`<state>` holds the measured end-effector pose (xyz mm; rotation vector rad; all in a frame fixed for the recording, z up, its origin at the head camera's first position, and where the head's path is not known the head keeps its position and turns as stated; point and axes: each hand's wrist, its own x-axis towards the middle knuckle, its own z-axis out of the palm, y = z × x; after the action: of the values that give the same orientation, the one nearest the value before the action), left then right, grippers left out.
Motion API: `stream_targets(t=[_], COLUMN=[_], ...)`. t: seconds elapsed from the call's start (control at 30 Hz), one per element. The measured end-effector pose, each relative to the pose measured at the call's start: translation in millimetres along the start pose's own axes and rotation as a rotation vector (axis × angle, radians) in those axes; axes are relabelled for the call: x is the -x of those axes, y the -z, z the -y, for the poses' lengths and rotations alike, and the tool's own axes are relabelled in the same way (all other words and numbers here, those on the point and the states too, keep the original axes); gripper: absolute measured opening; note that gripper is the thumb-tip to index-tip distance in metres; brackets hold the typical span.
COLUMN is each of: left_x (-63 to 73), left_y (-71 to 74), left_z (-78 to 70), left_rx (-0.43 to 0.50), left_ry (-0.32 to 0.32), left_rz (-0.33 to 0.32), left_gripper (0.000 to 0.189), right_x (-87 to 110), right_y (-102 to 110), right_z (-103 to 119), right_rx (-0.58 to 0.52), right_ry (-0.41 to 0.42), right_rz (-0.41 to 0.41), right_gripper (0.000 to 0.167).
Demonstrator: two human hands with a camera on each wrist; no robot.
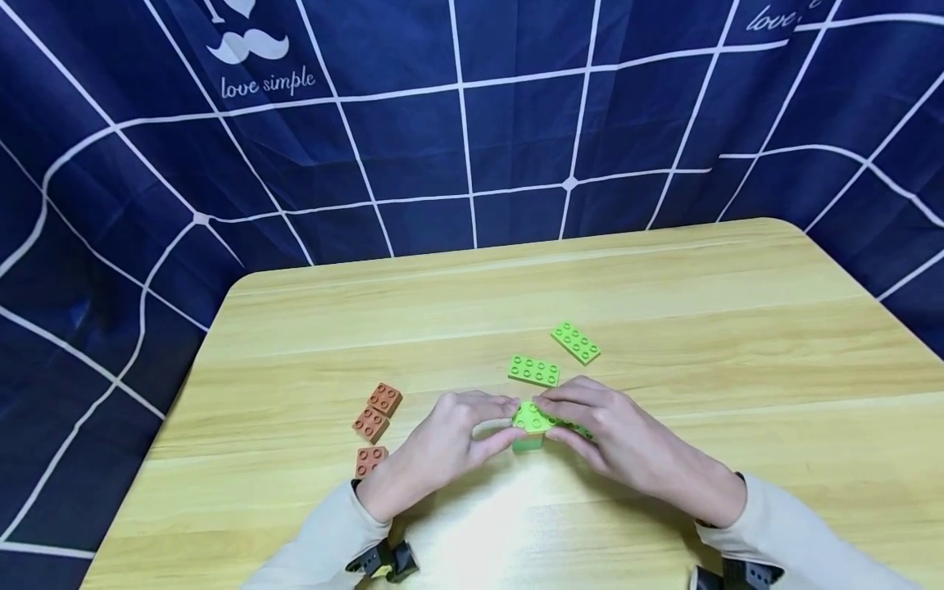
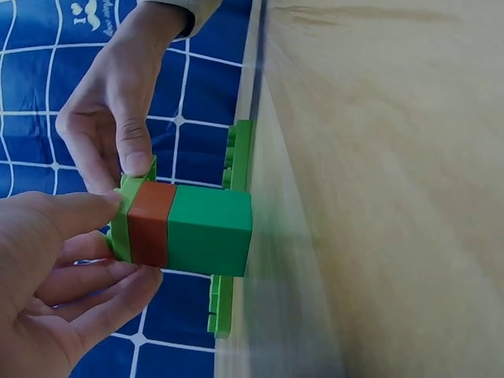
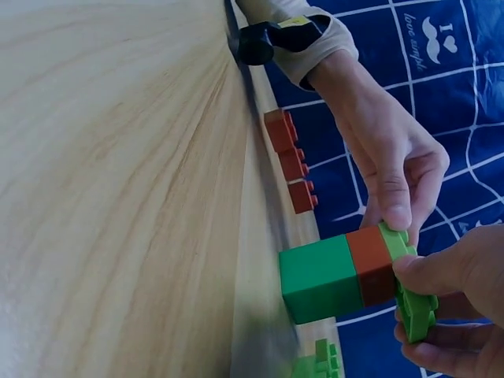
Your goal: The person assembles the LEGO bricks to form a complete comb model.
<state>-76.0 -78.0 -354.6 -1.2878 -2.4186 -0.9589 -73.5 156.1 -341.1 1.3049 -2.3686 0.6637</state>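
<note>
A small stack stands on the table in front of me. Its base is a dark green block, an orange-brown brick sits on that, and a light green studded plate tops it. From the left side my left hand pinches the top of the stack, thumb and fingertips at the plate's edges. My right hand pinches the same plate at its right part, which juts past the brick below. The right fingers hide some of the plate in the head view.
Two more light green plates, a nearer one and a farther one, lie beyond the hands. Three orange-brown bricks lie to the left, the nearest partly behind the left wrist. A dark blue gridded curtain hangs around the wooden table.
</note>
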Motion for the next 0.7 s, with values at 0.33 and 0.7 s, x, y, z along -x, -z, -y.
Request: stream_targets(t=[0.33,0.7], left_x=[39.2,98.8], left_y=[39.4,54.5], left_z=[-9.8,-5.7], left_rx=[-0.244,-0.449], left_ry=[0.209,0.342], left_rz=[0.062,0.041], left_gripper=[0.046,0.04], right_x=[-3.8,-3.6], right_y=[0.8,-0.2], right_z=[0.6,-0.4], right_rx=[0.017,0.007], right_ry=[-0.026,-0.032], right_rz=[0.057,0.067], right_gripper=[0.031,0.034])
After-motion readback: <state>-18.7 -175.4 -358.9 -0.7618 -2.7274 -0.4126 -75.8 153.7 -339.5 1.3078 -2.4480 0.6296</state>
